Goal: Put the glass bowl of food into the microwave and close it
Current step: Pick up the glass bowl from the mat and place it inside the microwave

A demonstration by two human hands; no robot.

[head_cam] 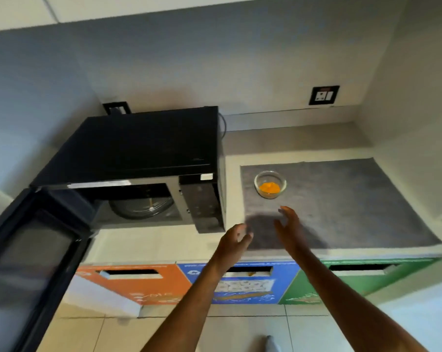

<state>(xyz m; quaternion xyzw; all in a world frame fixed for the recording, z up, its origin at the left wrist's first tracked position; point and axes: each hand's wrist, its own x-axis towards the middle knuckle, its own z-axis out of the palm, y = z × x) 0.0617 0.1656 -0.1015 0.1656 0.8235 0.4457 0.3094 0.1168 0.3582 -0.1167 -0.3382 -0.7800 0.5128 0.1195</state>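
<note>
on grey mat (341,199): glass bowl (270,184) with orange food (269,187)

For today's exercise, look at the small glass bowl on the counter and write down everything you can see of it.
The small round clear glass bowl stands upright on the grey mat that covers the counter, to the right of the open black microwave. Its walls are transparent, its rim is open with no lid, and a low mound of orange-yellow food lies in its bottom. Only the mat touches it. Both bare hands, the left hand and the right hand, are open and short of it.
</note>
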